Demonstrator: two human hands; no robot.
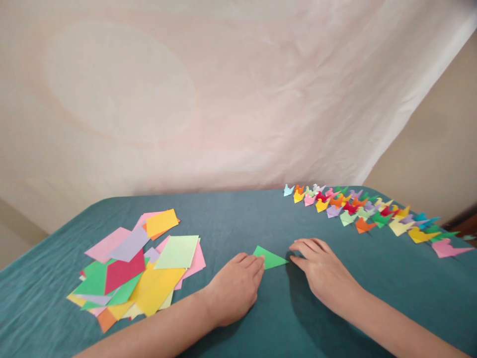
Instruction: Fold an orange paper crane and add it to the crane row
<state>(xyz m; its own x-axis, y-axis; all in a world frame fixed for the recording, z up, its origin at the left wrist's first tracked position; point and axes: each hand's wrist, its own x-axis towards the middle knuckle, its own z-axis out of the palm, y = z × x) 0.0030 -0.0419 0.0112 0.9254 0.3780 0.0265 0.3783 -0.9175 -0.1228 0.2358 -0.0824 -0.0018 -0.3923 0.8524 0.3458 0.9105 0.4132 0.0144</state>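
A green sheet of origami paper (273, 260), folded into a triangle, lies flat on the teal cloth in front of me. My left hand (238, 286) holds down its left part, fingertips pressed on the paper with the fingers together. The covered side of the paper is hidden under those fingers. At the triangle's right tip, my right hand (322, 268) is open, its thumb apart from the bent fingers. The thumb is close to the tip; whether it touches I cannot tell.
Loose coloured paper squares (160, 288) lie in an overlapping pile to the left. Rows of small folded paper birds (365, 224) stand at the back right. The table (231, 219) wears a teal cloth, and a pale sheet (223, 99) hangs behind it.
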